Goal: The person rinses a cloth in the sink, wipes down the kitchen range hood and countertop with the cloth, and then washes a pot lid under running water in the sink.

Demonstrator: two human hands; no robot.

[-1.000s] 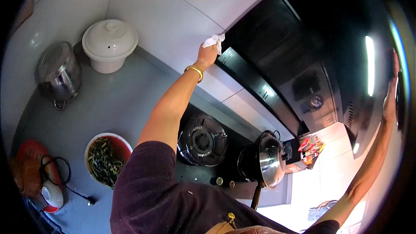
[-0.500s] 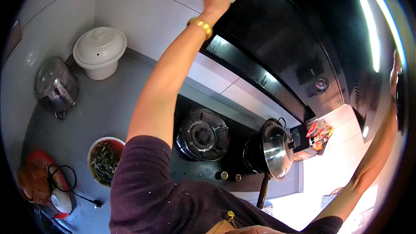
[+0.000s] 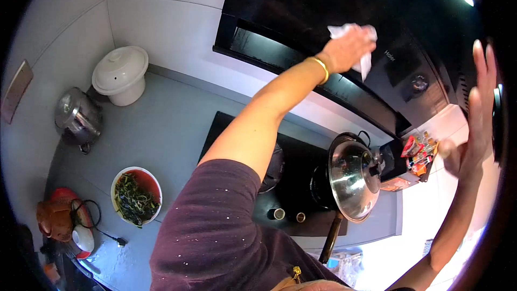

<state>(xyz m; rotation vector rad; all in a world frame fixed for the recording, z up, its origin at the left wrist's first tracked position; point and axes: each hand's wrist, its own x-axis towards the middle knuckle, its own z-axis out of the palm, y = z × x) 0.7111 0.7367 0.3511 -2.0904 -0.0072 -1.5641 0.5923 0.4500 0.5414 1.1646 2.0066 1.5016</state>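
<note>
My left hand [image 3: 349,49], with a gold bangle at its wrist, presses a crumpled white cloth or tissue [image 3: 365,68] against the front panel of the black range hood [image 3: 301,0]. The cloth sticks out on both sides of the fingers. At the right, my right hand [image 3: 476,124] is raised with its fingers stretched up and its thumb apart, holding nothing. It is near the hood's right end; whether it touches the hood, I cannot tell. Below the left arm, the black gas stove [image 3: 293,183] is partly hidden by the forearm and sleeve.
A wok with a glass lid [image 3: 353,183] sits on the right burner, handle toward me. Seasoning packets [image 3: 417,153] stand beyond it. On the left counter are a bowl of greens [image 3: 134,196], a white lidded pot [image 3: 121,75], a steel pot [image 3: 78,116] and a corded brown pot [image 3: 54,221].
My left hand has moved right and down across the hood with the white cloth. My right hand has come down from the hood's far right side into fuller view. The camera view has shifted.
</note>
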